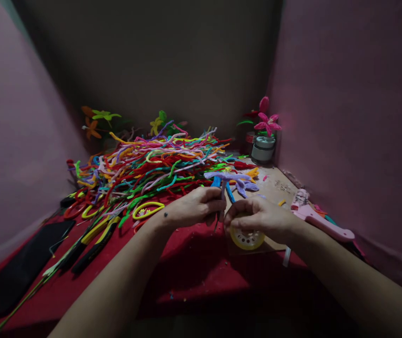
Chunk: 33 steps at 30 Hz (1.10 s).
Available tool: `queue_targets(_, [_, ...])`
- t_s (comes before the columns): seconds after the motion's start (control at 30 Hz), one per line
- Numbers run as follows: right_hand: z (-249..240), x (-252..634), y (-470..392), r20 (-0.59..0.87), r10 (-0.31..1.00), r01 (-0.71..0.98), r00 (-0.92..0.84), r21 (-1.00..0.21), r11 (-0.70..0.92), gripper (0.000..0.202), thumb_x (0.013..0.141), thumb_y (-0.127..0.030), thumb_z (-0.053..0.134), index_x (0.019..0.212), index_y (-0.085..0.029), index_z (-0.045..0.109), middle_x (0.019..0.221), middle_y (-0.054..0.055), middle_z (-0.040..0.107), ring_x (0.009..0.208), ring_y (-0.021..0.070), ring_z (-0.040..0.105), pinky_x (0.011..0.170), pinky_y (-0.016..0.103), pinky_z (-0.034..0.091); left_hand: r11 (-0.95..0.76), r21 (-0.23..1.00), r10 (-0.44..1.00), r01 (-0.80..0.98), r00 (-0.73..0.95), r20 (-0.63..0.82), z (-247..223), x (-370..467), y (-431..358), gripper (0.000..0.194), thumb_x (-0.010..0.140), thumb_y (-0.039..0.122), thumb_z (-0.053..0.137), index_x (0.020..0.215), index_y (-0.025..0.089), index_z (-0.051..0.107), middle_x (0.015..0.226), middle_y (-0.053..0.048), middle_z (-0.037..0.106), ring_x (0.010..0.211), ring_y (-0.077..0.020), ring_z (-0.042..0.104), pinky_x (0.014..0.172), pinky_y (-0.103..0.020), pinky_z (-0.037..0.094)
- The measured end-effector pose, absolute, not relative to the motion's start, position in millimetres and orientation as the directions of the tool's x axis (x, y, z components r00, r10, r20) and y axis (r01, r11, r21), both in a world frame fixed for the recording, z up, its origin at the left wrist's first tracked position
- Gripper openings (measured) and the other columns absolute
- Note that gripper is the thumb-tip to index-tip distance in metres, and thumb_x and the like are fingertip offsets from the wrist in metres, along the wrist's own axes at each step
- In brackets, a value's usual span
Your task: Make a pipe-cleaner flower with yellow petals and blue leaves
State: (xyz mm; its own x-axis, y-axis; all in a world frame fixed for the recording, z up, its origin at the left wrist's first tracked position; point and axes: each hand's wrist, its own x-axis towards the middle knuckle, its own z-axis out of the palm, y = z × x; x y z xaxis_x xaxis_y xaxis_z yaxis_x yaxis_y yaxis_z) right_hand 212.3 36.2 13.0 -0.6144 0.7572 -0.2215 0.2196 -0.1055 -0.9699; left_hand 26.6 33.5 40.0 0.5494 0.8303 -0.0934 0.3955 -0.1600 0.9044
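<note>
No lettering, number or brand can be read. Dark marks are seen on the pink tool (322, 224), right of the right hand (253, 215), but cannot be made out; on the roll (248, 245) held there, nothing is legible.

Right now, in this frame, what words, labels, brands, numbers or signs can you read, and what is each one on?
None can be read.
Pink glue gun: dark markings at its rear end, too blurred to tell whether they are lettering.
Yellow tape roll in the right hand: no legible text.
Grey pot under the pink flower: no legible text.
</note>
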Motion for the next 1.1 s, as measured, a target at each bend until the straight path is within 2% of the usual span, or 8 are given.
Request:
queue_targets(0.17, [7.2,212.0,31.0,-0.226,0.791,-0.033,-0.568,-0.954,-0.296,0.026,0.065,-0.035,0.064,0.073,-0.010,0.066,0.068,0.008,0.065,0.057,0.0143,0.057,0.055,0.027,0.043,-0.146,0.951,0.793,0.273,0.607,-0.052,38.5,22.0,35.7,0.021,0.083,0.032,0.048,0.077,0.013,0.054,0.060,0.002,0.051,0.045,-0.0050,0.039,0.042,-0.018,0.030])
queue_targets(0.33, [3.3,211.7,28.0,-0.253,0.798,-0.073,-0.548,-0.935,-0.346,0.022,0.063,-0.033,0.066,0.071,-0.012,0.065,0.059,0.004,0.061,0.047,0.0101,0.050,0.048,0.024,0.039,-0.114,0.975,0.791,0.190,0.612,-0.026,34.0,18.8,39.1,0.023,0.081,0.035,0.052,0.077,0.013,0.054,0.060,0.002,0.051,0.045,-0.0052,0.041,0.043,-0.018,0.031])
queue_targets(0.4, [6.2,211.4,26.4,-0.202,0.839,-0.032,-0.505,-0.967,-0.252,0.016,0.063,-0.029,0.065,0.069,-0.014,0.066,0.059,0.003,0.061,0.048,0.0100,0.050,0.049,0.024,0.038,-0.119,0.972,0.798,0.202,0.602,-0.027,33.4,19.2,38.8,0.023,0.081,0.034,0.052,0.076,0.013,0.054,0.061,0.002,0.051,0.046,-0.0053,0.042,0.043,-0.018,0.032])
queue_targets(0.47, [10.5,211.2,23.7,-0.088,0.891,0.060,-0.445,-0.996,-0.069,0.011,0.064,-0.023,0.060,0.068,-0.015,0.067,0.062,0.002,0.062,0.053,0.0115,0.051,0.052,0.025,0.039,-0.144,0.964,0.808,0.222,0.589,-0.015,33.1,19.9,37.9,0.023,0.081,0.034,0.052,0.075,0.013,0.055,0.060,0.002,0.051,0.046,-0.0056,0.042,0.044,-0.019,0.033])
queue_targets(0.6, [17.1,211.3,14.9,0.185,0.925,0.278,-0.330,-0.918,0.283,0.018,0.069,-0.017,0.052,0.073,-0.017,0.069,0.075,0.004,0.068,0.071,0.0175,0.058,0.066,0.029,0.043,-0.170,0.963,0.827,0.209,0.562,0.024,33.1,20.4,36.4,0.020,0.081,0.033,0.052,0.079,0.013,0.054,0.060,0.003,0.050,0.048,-0.0060,0.041,0.046,-0.020,0.033])
queue_targets(0.73, [18.5,211.7,8.5,0.250,0.907,0.361,-0.340,-0.855,0.371,0.025,0.071,-0.015,0.048,0.082,-0.018,0.070,0.085,0.005,0.069,0.080,0.0200,0.060,0.073,0.031,0.042,-0.166,0.973,0.842,0.160,0.536,0.055,33.9,21.1,36.2,0.018,0.081,0.031,0.054,0.083,0.013,0.054,0.062,0.003,0.049,0.049,-0.0054,0.040,0.047,-0.019,0.032])
queue_targets(0.87, [16.5,212.0,11.0,0.170,0.924,0.298,-0.342,-0.913,0.279,0.027,0.069,-0.015,0.047,0.083,-0.019,0.070,0.081,0.004,0.067,0.074,0.0174,0.058,0.067,0.029,0.042,-0.176,0.974,0.838,0.143,0.541,0.072,33.2,21.5,36.9,0.017,0.081,0.030,0.055,0.080,0.013,0.053,0.061,0.004,0.049,0.049,-0.0050,0.040,0.046,-0.019,0.031])
queue_targets(1.1, [0.1,211.3,27.4,0.006,0.900,-0.034,-0.435,-0.999,-0.010,0.013,0.063,-0.018,0.061,0.075,-0.018,0.066,0.066,-0.001,0.060,0.054,0.0092,0.047,0.053,0.023,0.035,-0.130,0.984,0.848,0.118,0.527,0.049,33.1,22.9,33.4,0.020,0.079,0.034,0.056,0.080,0.014,0.053,0.059,0.004,0.051,0.045,-0.0039,0.039,0.042,-0.017,0.030])
